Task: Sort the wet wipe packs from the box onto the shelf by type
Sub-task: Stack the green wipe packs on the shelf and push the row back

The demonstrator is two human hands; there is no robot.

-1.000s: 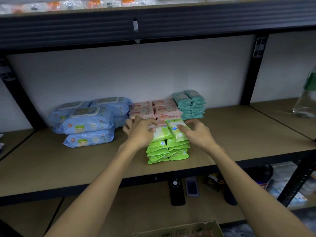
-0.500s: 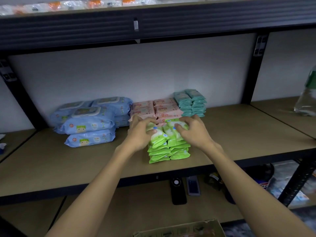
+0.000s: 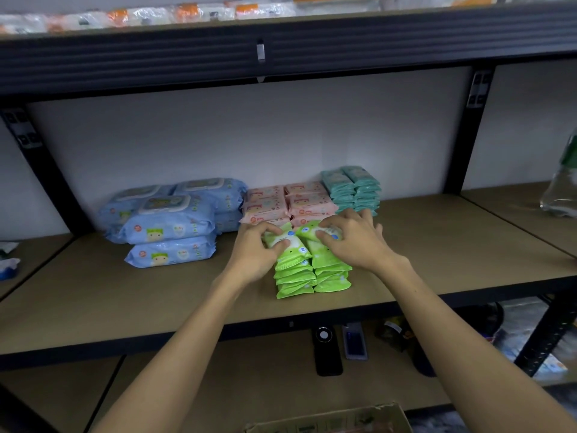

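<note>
Two side-by-side stacks of small green wet wipe packs (image 3: 312,275) stand near the front of the wooden shelf (image 3: 437,254). My left hand (image 3: 256,251) grips the top pack of the left stack, fingers curled over it. My right hand (image 3: 352,242) grips the top pack of the right stack the same way. Behind them sit pink packs (image 3: 281,203), teal packs (image 3: 352,189) and large blue packs (image 3: 168,220). The cardboard box (image 3: 331,420) shows only its rim at the bottom edge.
A black beam (image 3: 281,51) of the upper shelf runs overhead, with packaged goods above it. A clear bottle (image 3: 562,189) stands at the right edge. On the lower shelf lie a black device (image 3: 326,351) and a phone (image 3: 354,343). Black uprights (image 3: 465,132) flank the bay.
Both hands have slid closer together on top of the green stacks and curled over the top packs. The top packs have been squared up slightly.
</note>
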